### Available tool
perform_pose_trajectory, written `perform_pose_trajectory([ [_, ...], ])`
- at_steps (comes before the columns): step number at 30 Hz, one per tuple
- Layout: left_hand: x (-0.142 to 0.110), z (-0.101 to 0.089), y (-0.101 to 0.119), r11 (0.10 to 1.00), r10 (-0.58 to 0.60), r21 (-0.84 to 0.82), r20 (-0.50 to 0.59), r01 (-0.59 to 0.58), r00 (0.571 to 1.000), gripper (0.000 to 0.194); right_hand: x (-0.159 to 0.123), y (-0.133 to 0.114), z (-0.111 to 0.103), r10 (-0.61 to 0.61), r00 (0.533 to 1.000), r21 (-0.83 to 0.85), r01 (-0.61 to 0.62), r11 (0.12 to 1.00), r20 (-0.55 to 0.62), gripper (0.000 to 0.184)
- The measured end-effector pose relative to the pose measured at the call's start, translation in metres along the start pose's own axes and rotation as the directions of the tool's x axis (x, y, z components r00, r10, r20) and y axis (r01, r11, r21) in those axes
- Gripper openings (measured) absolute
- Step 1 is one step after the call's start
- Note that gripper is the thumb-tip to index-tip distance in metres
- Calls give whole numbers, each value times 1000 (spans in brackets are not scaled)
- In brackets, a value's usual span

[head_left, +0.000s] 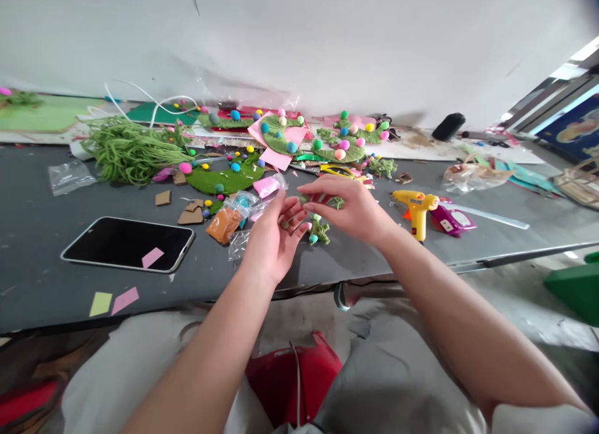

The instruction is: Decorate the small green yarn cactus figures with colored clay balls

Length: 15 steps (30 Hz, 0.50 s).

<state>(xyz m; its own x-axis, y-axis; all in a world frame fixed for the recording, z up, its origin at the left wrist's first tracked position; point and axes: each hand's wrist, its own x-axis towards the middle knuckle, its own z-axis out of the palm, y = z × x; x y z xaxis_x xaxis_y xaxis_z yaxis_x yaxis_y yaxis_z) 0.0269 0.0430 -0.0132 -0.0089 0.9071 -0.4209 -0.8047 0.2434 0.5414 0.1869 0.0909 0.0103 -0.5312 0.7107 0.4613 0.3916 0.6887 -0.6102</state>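
Note:
My left hand (276, 237) is raised over the table's front edge, palm turned up and fingers curled. A tiny olive-green spot shows among its fingers, too small to name. Facing it from the right is my right hand (349, 208), its thumb and fingertips drawn close together; whatever lies between them is too small to tell. Just below and behind the hands sits a green yarn-wrapped piece (320, 231) with small pompoms on it. Left of my left hand lie a plastic bag with orange contents (224, 225) and a pink packet (266, 186).
A phone (128, 243) lies front left, with a green yarn bundle (133, 150) behind it. Pompom-dotted green wreath pieces (281, 134) stand along the wall. A yellow glue gun (416, 210), purple packet (452, 220) and clear ruler (491, 215) are at right.

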Motion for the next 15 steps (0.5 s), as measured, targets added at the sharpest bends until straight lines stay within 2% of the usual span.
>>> perform_pose_trajectory([
  [3,-2,-1,-3,997,6,79,100,-14,995,19,-14,-14,-9,-15,999,-90,12,996,-38,24],
  [6,-4,-2,-6,989,18,139,178,-43,984,15,-19,-16,-12,-5,1000,-135,3,991,-19,21],
  [11,-5,-1,-8,983,52,168,160,-79,986,6,-21,-14,-11,21,998,-151,-29,988,-53,20],
  [15,-4,-1,-9,979,60,184,154,-88,986,5,-24,-12,-10,45,997,-156,-53,986,-58,11],
])
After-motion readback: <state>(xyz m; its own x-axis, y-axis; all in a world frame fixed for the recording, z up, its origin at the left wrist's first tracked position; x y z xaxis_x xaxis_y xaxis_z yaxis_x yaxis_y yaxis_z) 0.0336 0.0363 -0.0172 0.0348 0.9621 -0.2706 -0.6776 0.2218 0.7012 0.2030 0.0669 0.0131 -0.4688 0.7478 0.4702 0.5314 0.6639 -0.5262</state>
